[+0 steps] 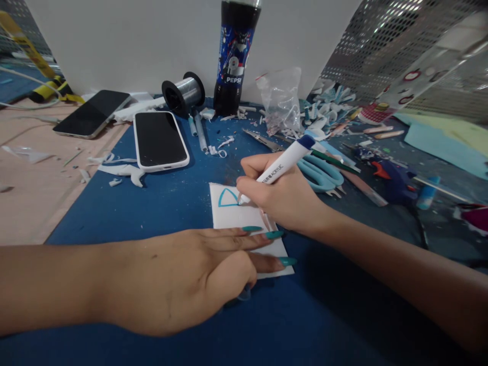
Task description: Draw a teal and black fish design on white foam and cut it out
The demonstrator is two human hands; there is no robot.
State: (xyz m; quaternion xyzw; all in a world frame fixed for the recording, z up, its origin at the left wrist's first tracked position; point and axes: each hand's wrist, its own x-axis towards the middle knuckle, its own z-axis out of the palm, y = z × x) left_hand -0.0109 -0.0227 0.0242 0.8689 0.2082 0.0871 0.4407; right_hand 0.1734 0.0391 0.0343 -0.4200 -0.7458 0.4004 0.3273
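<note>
A small white sheet of card [224, 219] lies on the blue table. Its upper left part bears a blue outline [227, 198] with a curved top and a flat base. My right hand [284, 195] is closed around a white acrylic marker [282, 165] with a dark blue end, its tip touching the outline's right corner. Across the lower part of the card, my left hand [198, 274] presses down with fingers stretched flat and the thumb bent under. A small bluish bit shows below that thumb; I cannot tell what it is.
Behind the card are a white-cased phone [162, 140], a wire spool [183, 93], a Pepsi bottle [234, 61] and a plastic bag [281, 99]. Light-blue scissors [320, 173] lie right, near a glue gun [398, 178]. A second phone [92, 114] rests at left.
</note>
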